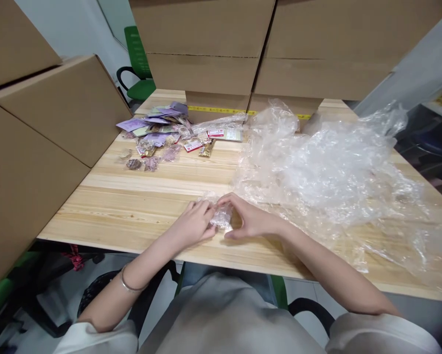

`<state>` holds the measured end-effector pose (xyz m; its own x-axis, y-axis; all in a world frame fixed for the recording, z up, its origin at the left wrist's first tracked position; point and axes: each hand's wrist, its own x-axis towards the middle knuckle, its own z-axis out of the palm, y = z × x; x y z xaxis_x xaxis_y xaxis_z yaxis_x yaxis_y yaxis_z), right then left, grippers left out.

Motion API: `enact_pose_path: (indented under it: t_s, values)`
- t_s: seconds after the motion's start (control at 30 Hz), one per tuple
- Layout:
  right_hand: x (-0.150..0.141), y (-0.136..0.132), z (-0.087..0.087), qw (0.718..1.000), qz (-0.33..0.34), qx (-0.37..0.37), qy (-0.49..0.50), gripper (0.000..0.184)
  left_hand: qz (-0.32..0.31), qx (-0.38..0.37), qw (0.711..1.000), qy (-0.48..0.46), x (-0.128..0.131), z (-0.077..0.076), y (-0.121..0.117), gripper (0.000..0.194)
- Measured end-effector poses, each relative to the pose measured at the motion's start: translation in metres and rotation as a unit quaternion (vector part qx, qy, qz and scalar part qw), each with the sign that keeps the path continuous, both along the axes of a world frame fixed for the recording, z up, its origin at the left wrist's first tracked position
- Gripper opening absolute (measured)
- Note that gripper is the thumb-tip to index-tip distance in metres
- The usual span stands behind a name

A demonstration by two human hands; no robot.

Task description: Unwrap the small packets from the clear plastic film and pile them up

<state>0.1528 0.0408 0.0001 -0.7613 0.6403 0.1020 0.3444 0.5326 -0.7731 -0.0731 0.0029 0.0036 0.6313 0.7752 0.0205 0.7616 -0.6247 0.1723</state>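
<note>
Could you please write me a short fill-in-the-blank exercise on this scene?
The small clear bundle lies between the left hand and the ____ hand. The metal bangle is on the person's ____ arm. The chair beyond the table has a ____ seat. The tape on the box behind the table is ____.

Missing words: right; left; green; yellow.

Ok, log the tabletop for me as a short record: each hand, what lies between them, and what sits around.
Left hand: fingers on the left side of the clear plastic wrap
Right hand: thumb and fingers spread around the wrap's right side
Between hands: the wrap, crinkled, contents unclear
Far left of table: pile of small packets, some purple
Right side: large crumpled clear plastic sheeting
Surface: light wooden table
Beyond table: large cardboard boxes, green chair
</note>
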Motion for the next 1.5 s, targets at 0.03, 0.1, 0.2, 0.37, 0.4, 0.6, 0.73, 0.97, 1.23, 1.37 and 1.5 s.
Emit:
enact_pose_path:
  t_s: [0.03,0.1,0.2,0.37,0.4,0.6,0.73,0.97,1.23,1.37,1.5]
  values:
    - [-0.003,-0.002,0.0,0.999,-0.015,0.037,-0.013,0.062,-0.005,-0.014,1.0,-0.007,-0.001,0.005,0.005,0.037]
    - [-0.011,-0.005,-0.001,0.992,-0.074,0.098,-0.033,0.041,0.007,-0.044,0.998,-0.038,-0.005,0.014,0.016,0.032]
    - [-0.017,-0.006,-0.003,0.982,-0.147,0.112,-0.048,0.024,0.024,-0.089,0.992,-0.08,-0.008,0.02,0.032,0.036]
    - [-0.018,0.0,-0.007,0.976,-0.21,0.002,-0.056,0.018,-0.005,0.047,0.996,-0.075,0.0,0.014,0.048,0.033]
    - [-0.018,0.002,-0.008,0.972,-0.227,-0.014,-0.06,0.017,-0.014,0.08,0.994,-0.07,0.002,0.011,0.048,0.034]
    - [-0.024,0.007,-0.017,0.946,-0.279,0.087,-0.14,0.02,-0.095,-0.016,0.995,-0.021,0.003,-0.009,0.051,0.099]
    - [-0.017,0.013,-0.01,0.952,-0.264,0.078,-0.137,0.027,-0.073,-0.057,0.995,-0.028,0.005,-0.019,0.059,0.11]
    - [0.024,0.01,0.037,0.973,-0.227,-0.039,-0.011,0.027,-0.08,0.027,0.996,-0.031,0.005,-0.021,0.067,0.049]
    - [0.044,-0.034,0.046,0.936,-0.166,-0.272,0.147,0.07,-0.219,0.361,0.889,-0.178,0.032,0.017,0.024,0.048]
    - [0.048,-0.059,0.046,0.934,-0.219,-0.215,0.185,0.045,-0.263,0.323,0.883,-0.214,0.064,0.032,0.013,0.047]
    - [0.082,-0.074,0.04,0.913,-0.331,-0.165,0.175,0.034,-0.305,0.22,0.895,-0.24,0.085,0.032,0.01,0.067]
